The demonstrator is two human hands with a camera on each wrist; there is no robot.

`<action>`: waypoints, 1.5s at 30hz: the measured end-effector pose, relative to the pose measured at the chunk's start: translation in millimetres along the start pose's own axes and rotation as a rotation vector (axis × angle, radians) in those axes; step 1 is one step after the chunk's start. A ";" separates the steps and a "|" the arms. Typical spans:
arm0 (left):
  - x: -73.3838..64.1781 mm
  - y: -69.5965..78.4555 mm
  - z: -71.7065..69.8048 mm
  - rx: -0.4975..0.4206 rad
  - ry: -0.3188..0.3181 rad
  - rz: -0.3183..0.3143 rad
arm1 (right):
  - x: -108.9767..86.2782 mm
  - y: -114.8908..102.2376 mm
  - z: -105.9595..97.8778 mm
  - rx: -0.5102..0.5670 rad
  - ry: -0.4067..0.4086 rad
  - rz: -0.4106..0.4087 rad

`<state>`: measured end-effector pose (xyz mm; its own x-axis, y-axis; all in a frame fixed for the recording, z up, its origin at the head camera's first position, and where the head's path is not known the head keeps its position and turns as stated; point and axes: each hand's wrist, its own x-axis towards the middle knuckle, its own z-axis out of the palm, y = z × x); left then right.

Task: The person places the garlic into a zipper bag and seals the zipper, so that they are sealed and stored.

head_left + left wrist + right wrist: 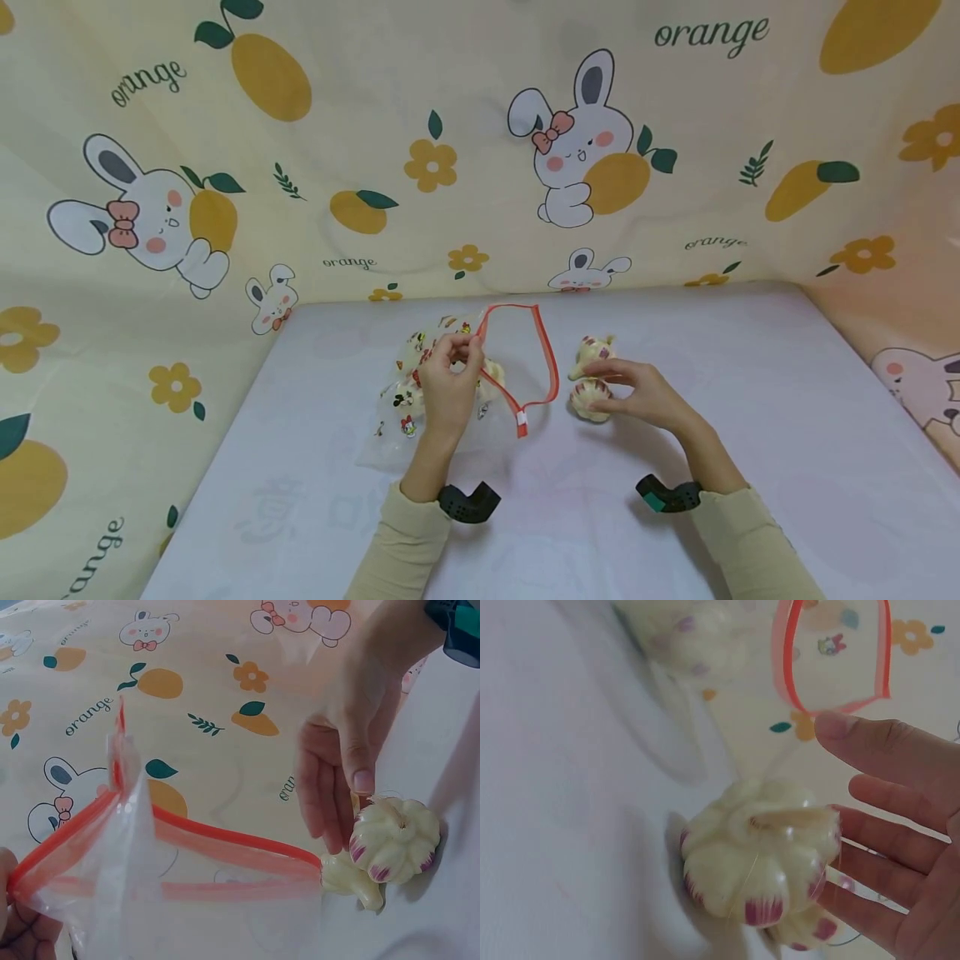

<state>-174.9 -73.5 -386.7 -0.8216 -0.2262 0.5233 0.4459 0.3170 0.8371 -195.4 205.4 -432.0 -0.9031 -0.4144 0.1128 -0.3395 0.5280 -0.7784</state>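
Observation:
My left hand [450, 379] pinches the red zip edge of a clear plastic zip bag [232, 926] printed with small cartoon figures. Its red-rimmed mouth [553, 367] gapes toward the right, and pale garlic bulbs [697, 637] show through the plastic. Right of the bag, two purple-streaked garlic bulbs lie on the table, the nearer one [587, 402] just in front of the farther one [594, 350]. Over them reaches my right hand [647, 396], thumb apart from the fingers. In the right wrist view its fingers [889, 840] extend behind the nearer bulb, fingertips right at its side.
A white cloth covers the table [285, 517]. Behind it and at both sides hangs a cream curtain [465, 108] with rabbits and oranges. Black wrist cameras, one on the left wrist [470, 503] and one on the right, sit just above the sleeves.

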 end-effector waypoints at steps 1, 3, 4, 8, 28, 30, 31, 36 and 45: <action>0.0 0.0 0.1 0.001 -0.001 0.000 | 0.0 1.7 0.1 0.002 -0.002 0.004; 0.0 0.4 0.1 0.003 -0.002 0.000 | 0.1 5.2 0.5 -0.001 -0.004 0.003; 0.0 0.4 0.1 0.004 -0.001 0.000 | 0.2 6.5 0.7 0.001 -0.003 -0.003; -0.2 0.1 0.2 0.008 0.001 0.003 | 0.6 11.1 1.9 0.019 0.000 -0.029; -0.8 -0.1 1.8 0.003 -0.009 0.000 | 2.5 21.5 1.6 0.032 -0.042 0.013; -0.8 -0.2 2.0 0.004 -0.012 0.001 | 2.6 22.3 2.0 0.025 -0.043 0.017; -0.9 -0.3 2.0 0.004 -0.012 0.002 | 2.7 22.4 2.2 0.021 -0.043 0.019; -1.0 -0.2 2.0 0.000 -0.013 0.006 | 3.0 21.7 2.8 0.010 -0.039 0.038; -1.2 0.1 2.7 0.000 -0.015 0.011 | 2.2 17.5 2.6 0.021 -0.033 0.040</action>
<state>-174.8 -70.7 -387.7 -0.8220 -0.2089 0.5298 0.4547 0.3193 0.8314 -202.7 211.8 -447.0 -0.9068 -0.4172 0.0612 -0.2971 0.5291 -0.7949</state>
